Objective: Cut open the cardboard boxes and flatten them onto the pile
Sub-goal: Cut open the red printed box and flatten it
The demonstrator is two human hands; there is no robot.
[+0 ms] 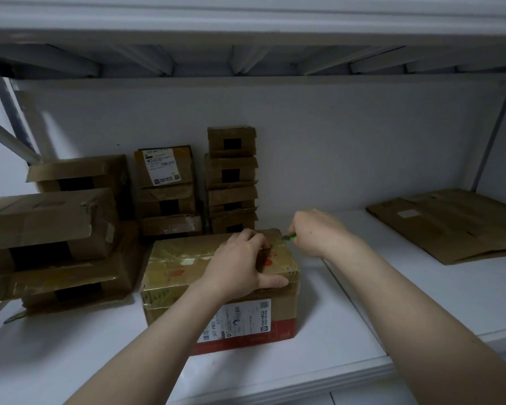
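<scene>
A taped brown cardboard box (184,267) with a white shipping label and a red band stands on the white shelf in front of me. My left hand (240,264) rests on its top, fingers spread flat and thumb over the near right edge. My right hand (319,232) grips a green-handled cutter (289,237) whose tip meets the box's far right top corner. A pile of flattened cardboard (450,223) lies at the right on the shelf.
Several taped boxes stand stacked behind and to the left: a tall narrow stack (231,176), a middle stack (167,188) and larger boxes (50,226) at the left. Another shelf (246,62) hangs low overhead. The white shelf surface (348,317) ends at a near edge.
</scene>
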